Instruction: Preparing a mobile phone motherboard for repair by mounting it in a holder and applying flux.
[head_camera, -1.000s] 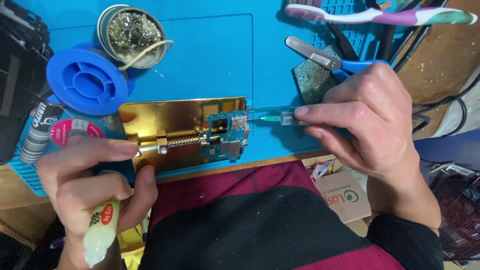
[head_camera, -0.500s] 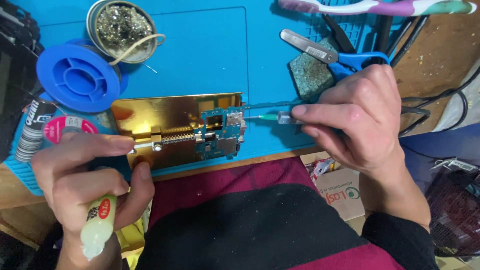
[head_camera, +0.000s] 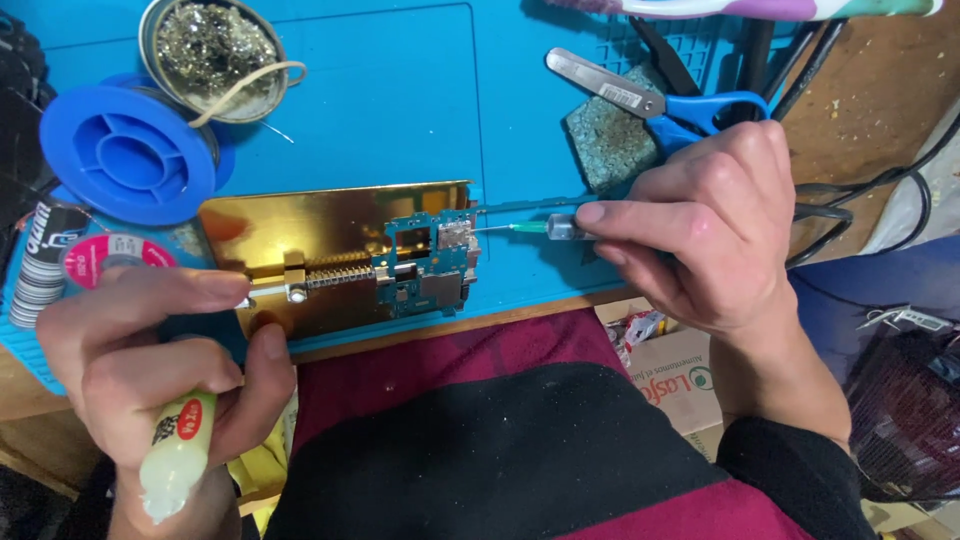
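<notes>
With the small blue circuit board (head_camera: 428, 262) clamped in the gold metal holder (head_camera: 330, 225), right hand (head_camera: 700, 235) pinches a green-tipped syringe needle (head_camera: 530, 228) at its edge, left hand (head_camera: 150, 350) grips a pale-yellow tube (head_camera: 178, 455).

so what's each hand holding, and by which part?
Left hand: pale yellow tube, gripped around its body. Right hand: needle-tipped syringe, pinched at the barrel behind the green hub.

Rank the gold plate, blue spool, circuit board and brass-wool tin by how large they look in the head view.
1. Gold plate, clearly largest.
2. Blue spool.
3. Brass-wool tin: close to the spool and partly cut off at the top edge, so this order is unsure.
4. Circuit board, smallest.
</notes>
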